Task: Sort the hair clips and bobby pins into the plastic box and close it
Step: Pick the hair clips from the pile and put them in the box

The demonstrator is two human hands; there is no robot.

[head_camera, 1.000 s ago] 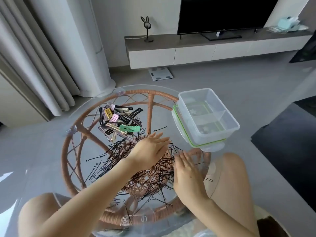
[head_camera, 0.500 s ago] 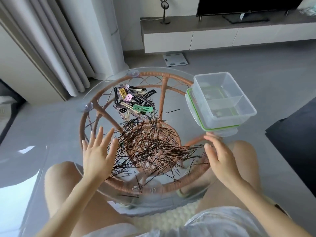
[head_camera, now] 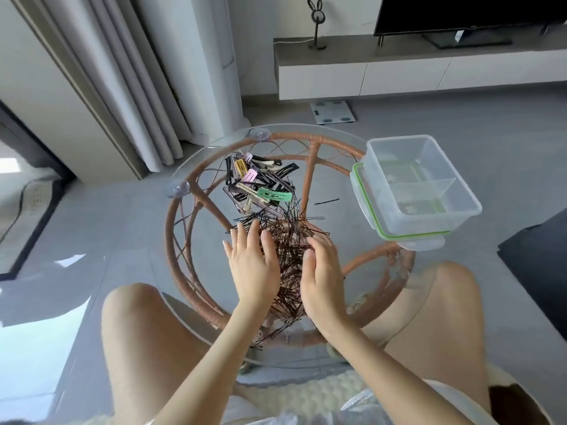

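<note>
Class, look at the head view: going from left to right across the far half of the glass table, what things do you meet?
suction cup at the left rim → pile of hair clips → stray bobby pin → plastic box

Round glass desk on a brown rattan frame. Behind, pale grey pleated curtains beside a white floor-standing column. Farther back, a white bathroom scale before a low white cabinet bearing a black television and rabbit-eared stand.
</note>
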